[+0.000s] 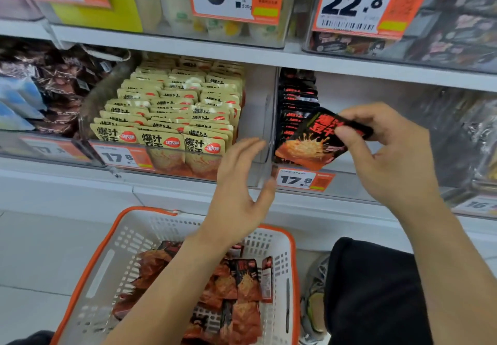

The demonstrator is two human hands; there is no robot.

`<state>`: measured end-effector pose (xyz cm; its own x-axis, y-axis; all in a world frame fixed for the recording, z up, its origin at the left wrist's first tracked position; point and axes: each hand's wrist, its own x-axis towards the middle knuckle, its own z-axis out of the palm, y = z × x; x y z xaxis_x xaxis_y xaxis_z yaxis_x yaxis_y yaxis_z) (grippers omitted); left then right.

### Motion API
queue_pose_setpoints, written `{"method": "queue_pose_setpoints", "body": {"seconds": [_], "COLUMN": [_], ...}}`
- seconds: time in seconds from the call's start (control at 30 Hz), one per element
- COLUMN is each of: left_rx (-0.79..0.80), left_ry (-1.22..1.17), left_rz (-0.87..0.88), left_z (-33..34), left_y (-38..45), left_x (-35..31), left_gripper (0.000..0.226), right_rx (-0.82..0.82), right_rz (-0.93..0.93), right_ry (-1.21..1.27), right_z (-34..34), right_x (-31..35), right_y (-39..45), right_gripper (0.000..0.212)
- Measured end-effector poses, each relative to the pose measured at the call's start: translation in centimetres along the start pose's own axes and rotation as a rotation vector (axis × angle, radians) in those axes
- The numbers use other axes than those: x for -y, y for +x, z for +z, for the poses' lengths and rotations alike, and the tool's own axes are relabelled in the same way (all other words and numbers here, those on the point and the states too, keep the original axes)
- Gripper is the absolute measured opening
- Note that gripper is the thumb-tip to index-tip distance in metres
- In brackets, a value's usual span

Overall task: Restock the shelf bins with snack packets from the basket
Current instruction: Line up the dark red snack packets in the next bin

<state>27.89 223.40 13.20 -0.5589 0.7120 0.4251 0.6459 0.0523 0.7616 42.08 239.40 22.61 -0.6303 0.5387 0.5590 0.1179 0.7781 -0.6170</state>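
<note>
My right hand (387, 151) pinches a black and red snack packet (309, 143) by its top edge, tilted, at the front of a clear shelf bin (349, 164) that has a row of the same black packets (295, 102) at its left side. My left hand (239, 183) hovers open with spread fingers just in front of the divider between that bin and the bin of cream packets (172, 118). Below, a white basket with an orange rim (107, 264) holds several red and black packets (236, 291); my left forearm crosses over it.
Price tags reading 17.8 (298, 179) hang on the bin fronts. The shelf above (188, 46) carries clear bins with tags 6.9 and 22.8. Dark wrapped snacks (53, 83) fill the bin at the left. My dark-clothed knee (376, 291) is right of the basket.
</note>
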Motion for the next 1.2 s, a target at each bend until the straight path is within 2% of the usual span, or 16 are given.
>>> {"method": "queue_pose_setpoints", "body": {"seconds": [0.17,0.37,0.43,0.57,0.63,0.93,1.07,1.13,1.2], "left_rx": [0.043,0.011,0.013,0.007,0.007,0.021,0.026,0.026,-0.004], "left_ry": [0.281,0.266,0.261,0.258,0.259,0.264,0.266,0.263,0.217], "left_rz": [0.053,0.058,0.059,0.058,0.057,0.071,0.083,0.09,0.097], "left_z": [2.6,2.6,2.6,2.7,2.8,2.8,2.6,2.6,2.5], "left_y": [-0.6,-0.4,-0.4,-0.3,-0.4,-0.4,-0.5,-0.4,-0.6], "left_x": [1.6,1.9,2.0,2.0,2.0,2.3,2.6,2.6,2.2], "left_gripper": [0.07,0.07,0.069,0.068,0.069,0.07,0.07,0.07,0.063], "right_rx": [-0.009,-0.08,-0.023,0.201,0.242,0.17,0.192,0.142,0.01], "right_rz": [-0.015,-0.104,-0.097,-0.042,-0.03,0.035,0.06,0.075,0.018], "right_ry": [-0.023,-0.08,-0.106,-0.214,-0.272,-0.285,-0.286,-0.28,-0.235], "right_z": [0.7,1.0,1.3,3.0,3.9,5.0,5.3,5.1,4.7], "right_x": [-0.5,-0.5,-0.8,-2.7,-3.7,-3.7,-3.9,-3.5,-2.4], "right_y": [0.5,0.9,1.0,0.8,0.6,0.3,0.0,-0.1,-0.3], "right_gripper": [0.024,0.017,0.017,0.015,0.013,0.008,0.008,0.014,0.017]}}
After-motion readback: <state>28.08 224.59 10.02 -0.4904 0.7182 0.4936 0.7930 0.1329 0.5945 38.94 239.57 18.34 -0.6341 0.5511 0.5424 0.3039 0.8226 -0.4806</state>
